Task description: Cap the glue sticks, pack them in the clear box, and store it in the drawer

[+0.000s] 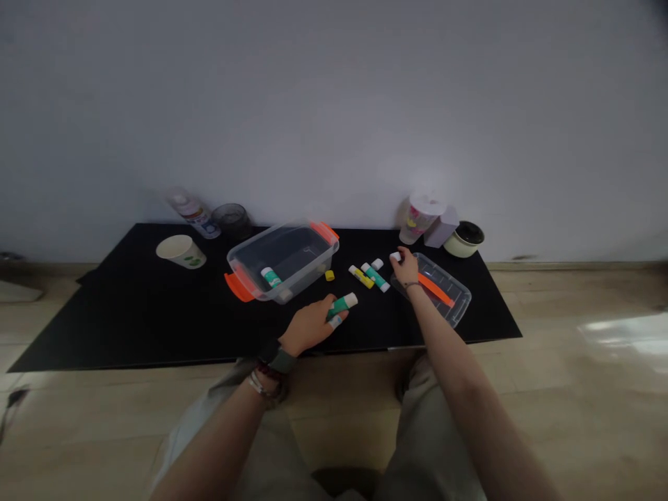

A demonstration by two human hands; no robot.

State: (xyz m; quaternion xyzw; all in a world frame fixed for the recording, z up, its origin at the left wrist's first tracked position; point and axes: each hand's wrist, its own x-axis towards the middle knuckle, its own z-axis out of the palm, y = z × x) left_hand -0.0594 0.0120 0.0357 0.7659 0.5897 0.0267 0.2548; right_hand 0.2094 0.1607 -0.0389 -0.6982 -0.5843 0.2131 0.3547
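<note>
Going left to right, since there's a lot on here. Way out left of your left-hand fingers point(324, 311), on the flat black surface point(104, 327), there's a white paper cup with a green print point(181, 251). Behind it, by the wall, stand a clear plastic bottle point(191, 212) and a dark glass tumbler point(232, 221). Just left of and beyond those fingers is a clear plastic storage box with orange clip handles point(282, 263), with a teal-and-white glue stick point(271, 277) lying inside.

Your left hand point(307, 325) is the nearer one to the main item: its fingers are closed around a green-and-white glue stick point(342, 306). The stick's long axis slants across them, white end pointing right and slightly away from you. Something small and pale sits under it, but I can't tell what.

Straight ahead of those fingers is a small yellow cap point(329, 275). To its right, a yellow-and-white glue stick point(361, 276) and another teal-and-white glue stick point(375, 277) lie side by side, with a white cap point(377, 264) just beyond.

Your right hand point(406, 268) has its fingers point(401, 256) pinched narrow on a small white cap point(395, 257), right above a shallow clear plastic tray point(466, 306) with an orange strip point(435, 289). Further right of those fingers, by the wall, are a lidded plastic cup point(420, 218), a lilac box point(441, 226) and a cream bowl point(463, 239).
</note>
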